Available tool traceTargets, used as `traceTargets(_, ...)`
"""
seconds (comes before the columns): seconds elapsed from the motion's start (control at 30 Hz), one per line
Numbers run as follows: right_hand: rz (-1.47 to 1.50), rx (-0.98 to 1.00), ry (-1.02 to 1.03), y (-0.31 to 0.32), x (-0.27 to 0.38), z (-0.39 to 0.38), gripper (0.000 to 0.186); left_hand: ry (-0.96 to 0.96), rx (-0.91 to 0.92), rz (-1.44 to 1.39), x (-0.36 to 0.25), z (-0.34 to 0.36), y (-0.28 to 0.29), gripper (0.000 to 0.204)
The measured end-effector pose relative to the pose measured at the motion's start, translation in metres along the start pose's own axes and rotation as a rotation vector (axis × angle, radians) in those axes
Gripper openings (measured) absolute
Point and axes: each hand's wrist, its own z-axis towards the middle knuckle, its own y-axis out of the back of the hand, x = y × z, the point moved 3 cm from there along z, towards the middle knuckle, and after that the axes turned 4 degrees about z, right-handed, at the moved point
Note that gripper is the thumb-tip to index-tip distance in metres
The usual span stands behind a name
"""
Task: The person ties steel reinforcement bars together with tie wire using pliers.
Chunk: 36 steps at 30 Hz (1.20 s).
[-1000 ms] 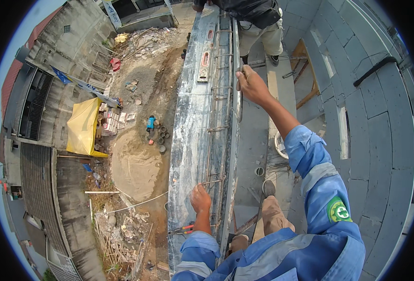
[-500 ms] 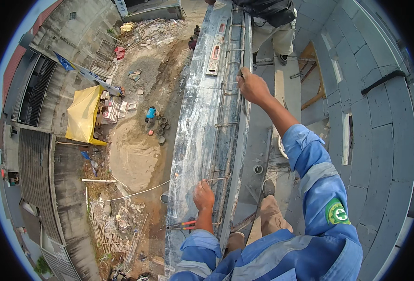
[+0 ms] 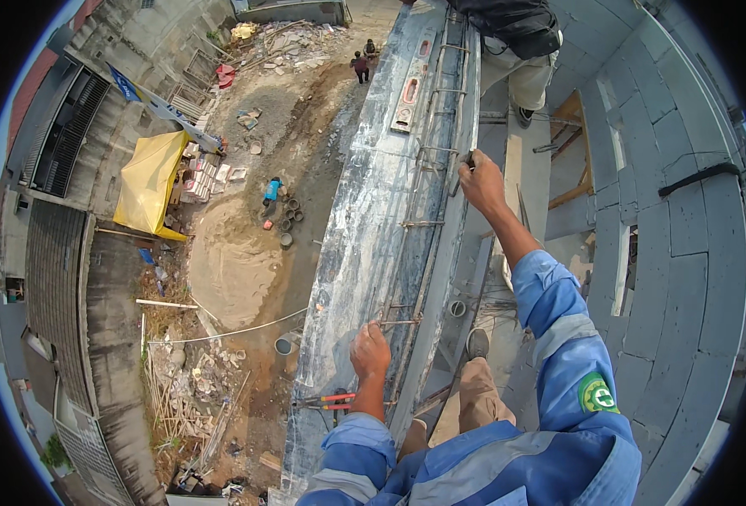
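Note:
My left hand (image 3: 370, 350) is closed at the left end of a thin steel crosspiece (image 3: 398, 321), its fingers pinched together. This crosspiece belongs to a long reinforcing-bar cage (image 3: 424, 223) lying along the concrete ledge (image 3: 348, 244). Farther ahead, my right hand (image 3: 481, 181) is closed around a dark, narrow tool over the board (image 3: 453, 253) on the cage's right side. Its kind is hard to make out, as the fingers cover most of it. Red-handled pliers (image 3: 337, 401) lie on the ledge beside my left wrist.
A spirit level (image 3: 407, 103) rests on the far ledge. A co-worker in light trousers (image 3: 516, 80) stands at the far right. Left of the ledge is a deep drop to ground with a sand pile (image 3: 234, 266) and a yellow tarp (image 3: 151, 181). A block wall (image 3: 673, 261) rises at right.
The view has shifted slightly, so the ledge appears farther right at its far end. My right hand has come a little nearer along the board. My left hand stays at the crosspiece.

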Motion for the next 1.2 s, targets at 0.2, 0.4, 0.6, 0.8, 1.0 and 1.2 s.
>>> traceTargets(0.2, 0.041, 0.099, -0.023, -0.005, 0.013, -0.028, 0.022, 0.048, 0.005, 0.013, 0.007, 0.0, -0.004, 0.043)
traceTargets(0.4, 0.006, 0.179, -0.01, -0.001, 0.023, -0.063, 0.019, 0.0, -0.012, 0.021, 0.005, 0.0, -0.004, 0.042)
traceTargets(0.6, 0.092, 0.205, 0.014, 0.003, 0.026, -0.081, 0.017, 0.063, 0.003, 0.037, 0.007, 0.0, -0.005, 0.041)
traceTargets(0.8, 0.066, 0.253, 0.051, 0.005, 0.032, -0.068, 0.016, -0.099, -0.03, 0.144, 0.012, 0.002, -0.008, 0.039)
traceTargets(1.0, 0.175, 0.241, -0.019, 0.014, 0.025, -0.052, 0.018, -0.132, -0.048, 0.195, 0.013, 0.001, -0.011, 0.039)
traceTargets(1.2, 0.186, 0.152, -0.013, 0.023, 0.016, -0.051, 0.019, -0.139, -0.053, 0.191, 0.016, 0.001, -0.01, 0.039)
